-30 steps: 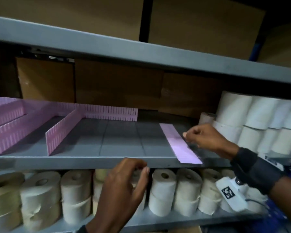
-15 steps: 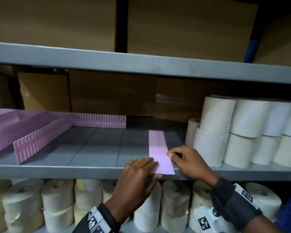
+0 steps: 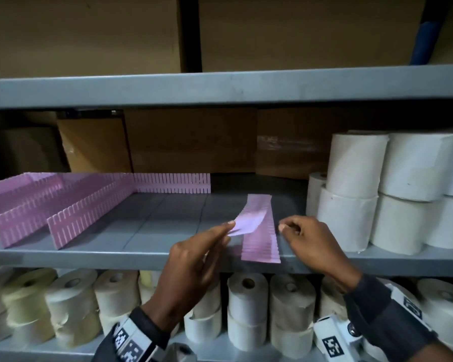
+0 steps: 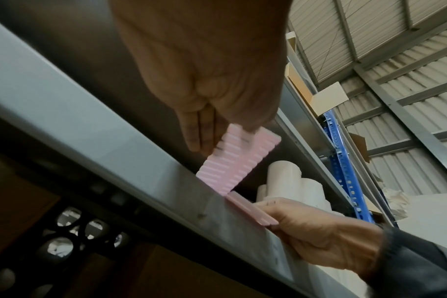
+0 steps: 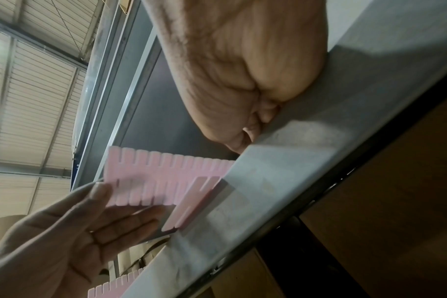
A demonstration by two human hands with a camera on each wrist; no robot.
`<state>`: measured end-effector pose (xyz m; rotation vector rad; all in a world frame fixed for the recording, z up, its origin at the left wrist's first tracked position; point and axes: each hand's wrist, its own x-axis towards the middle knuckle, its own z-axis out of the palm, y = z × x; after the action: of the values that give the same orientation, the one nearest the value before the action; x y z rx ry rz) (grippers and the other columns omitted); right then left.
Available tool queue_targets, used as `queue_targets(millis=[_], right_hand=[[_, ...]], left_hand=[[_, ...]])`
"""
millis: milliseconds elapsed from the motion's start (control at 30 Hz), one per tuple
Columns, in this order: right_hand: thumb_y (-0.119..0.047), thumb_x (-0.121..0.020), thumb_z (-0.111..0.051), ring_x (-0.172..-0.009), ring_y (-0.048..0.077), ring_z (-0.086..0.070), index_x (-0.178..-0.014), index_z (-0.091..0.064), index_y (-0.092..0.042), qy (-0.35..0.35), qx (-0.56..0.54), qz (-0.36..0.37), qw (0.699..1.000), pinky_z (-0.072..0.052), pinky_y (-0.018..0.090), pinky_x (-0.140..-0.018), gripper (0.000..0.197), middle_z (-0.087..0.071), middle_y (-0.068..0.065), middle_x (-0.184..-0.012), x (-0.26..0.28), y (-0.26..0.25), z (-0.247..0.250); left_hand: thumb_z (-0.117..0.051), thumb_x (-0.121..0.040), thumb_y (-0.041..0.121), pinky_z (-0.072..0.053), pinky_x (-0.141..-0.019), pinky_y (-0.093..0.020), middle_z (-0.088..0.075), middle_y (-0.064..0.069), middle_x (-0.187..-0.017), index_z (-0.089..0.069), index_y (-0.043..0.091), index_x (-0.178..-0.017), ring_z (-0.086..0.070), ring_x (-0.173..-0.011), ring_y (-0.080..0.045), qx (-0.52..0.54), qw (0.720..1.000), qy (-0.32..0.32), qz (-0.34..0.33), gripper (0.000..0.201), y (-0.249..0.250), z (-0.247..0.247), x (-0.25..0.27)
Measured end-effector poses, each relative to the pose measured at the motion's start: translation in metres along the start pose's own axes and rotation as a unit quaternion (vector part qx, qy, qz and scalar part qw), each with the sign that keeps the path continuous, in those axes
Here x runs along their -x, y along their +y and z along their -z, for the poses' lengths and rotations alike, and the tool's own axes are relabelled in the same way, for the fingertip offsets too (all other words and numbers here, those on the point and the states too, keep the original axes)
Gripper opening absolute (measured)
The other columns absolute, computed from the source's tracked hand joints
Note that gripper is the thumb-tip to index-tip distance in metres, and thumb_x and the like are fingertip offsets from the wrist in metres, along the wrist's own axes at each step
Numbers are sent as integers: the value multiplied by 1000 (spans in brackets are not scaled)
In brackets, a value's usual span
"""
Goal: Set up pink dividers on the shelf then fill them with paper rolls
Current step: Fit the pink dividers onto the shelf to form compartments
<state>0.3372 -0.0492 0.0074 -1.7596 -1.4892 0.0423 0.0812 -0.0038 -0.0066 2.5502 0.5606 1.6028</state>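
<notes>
Two pink slotted dividers lie right of the shelf's middle. My left hand (image 3: 229, 227) pinches the near end of the upper divider (image 3: 247, 222) between thumb and fingers and holds it up off the lower one, bent to the left. The wrist views show the lifted divider (image 4: 232, 161) (image 5: 166, 177) clear of the shelf edge. The flat divider (image 3: 260, 246) overhangs the front edge a little. My right hand (image 3: 285, 227) is curled with its fingertips at the flat divider's right edge and grips nothing. White paper rolls (image 3: 356, 165) are stacked at the right.
Several pink dividers (image 3: 89, 215) stand on edge at the left, joined to a back divider (image 3: 173, 182). The grey shelf (image 3: 115, 259) is bare between them and the flat divider. More paper rolls (image 3: 246, 296) fill the lower shelf. Cardboard boxes stand behind.
My left hand rose from the shelf's front edge, took the top divider's near end and lifted it off the other. My right hand let go and drew back to the right edge.
</notes>
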Motion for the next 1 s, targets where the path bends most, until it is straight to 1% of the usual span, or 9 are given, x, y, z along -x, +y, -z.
queue_targets(millis=[100,200,267,367,500,567,667,767,1000], right_hand=[[-31,-98,-57,-90,13,-64,-105,-71,-23,6,-4,-9,1000,-51,32,-82,18,-69,-7,-99,0,-2,0],[-33,-98,-57,-90,19,-65,-101,-71,-17,5,-7,-24,1000,-52,37,-85,21,-71,-3,-97,0,-2,0],[-36,-98,-56,-93,19,-64,-105,-69,-18,-2,-9,-41,999,-51,38,-87,24,-69,-2,-100,-2,-4,-1],[-40,-98,-55,-99,16,-62,-117,-66,-20,-23,-23,-76,997,-47,33,-88,30,-65,-5,-109,-8,-7,-1],[-39,-99,-55,-92,12,-63,-121,-63,-19,-44,-54,-95,993,-47,27,-77,31,-68,-1,-111,-18,-17,1],[-36,-100,-54,-83,8,-66,-126,-61,-20,-60,-82,-78,992,-49,21,-67,31,-70,-5,-101,-21,-27,1],[-28,-102,-53,-66,-2,-64,-116,-67,-26,-64,-126,-37,989,-46,13,-51,21,-73,-11,-81,-26,-46,-4],[-27,-101,-53,-73,8,-66,-102,-69,-30,-33,-144,-40,988,-48,17,-49,16,-74,-10,-87,-36,-70,-11],[-20,-103,-51,-75,14,-64,-95,-68,-25,-22,-172,-28,985,-50,26,-61,20,-72,2,-94,-75,-127,-31]], left_hand=[[-56,-101,23,-52,-82,-11,-74,9,-116,-65,22,-128,-70,-96,5,-3,996,86,17,29,-8,20,2],[-57,-103,21,-63,-82,-40,-77,3,-105,-67,23,-121,-76,-92,-11,81,981,148,99,21,-16,37,9],[-59,-103,13,-62,-86,-47,-77,-6,-102,-69,13,-118,-77,-94,-20,151,961,189,134,17,-19,47,15],[-58,-99,8,-63,-87,-40,-76,-12,-101,-66,6,-116,-77,-93,-25,220,931,236,169,19,-22,65,21],[-57,-99,8,-63,-84,-37,-74,-19,-98,-65,-2,-115,-77,-90,-31,292,894,272,202,20,-27,94,26],[-58,-99,12,-63,-83,-36,-75,-15,-95,-68,6,-110,-77,-89,-32,325,875,288,215,16,-27,108,28],[-59,-98,16,-63,-83,-36,-76,-13,-93,-69,11,-106,-77,-90,-34,351,856,299,233,14,-31,126,30],[-59,-99,16,-63,-82,-35,-77,-14,-95,-69,11,-108,-77,-91,-32,338,858,302,244,15,-38,144,37],[-60,-102,14,-63,-82,-36,-76,-10,-92,-72,5,-113,-77,-86,-20,149,915,298,228,19,-58,163,62]])
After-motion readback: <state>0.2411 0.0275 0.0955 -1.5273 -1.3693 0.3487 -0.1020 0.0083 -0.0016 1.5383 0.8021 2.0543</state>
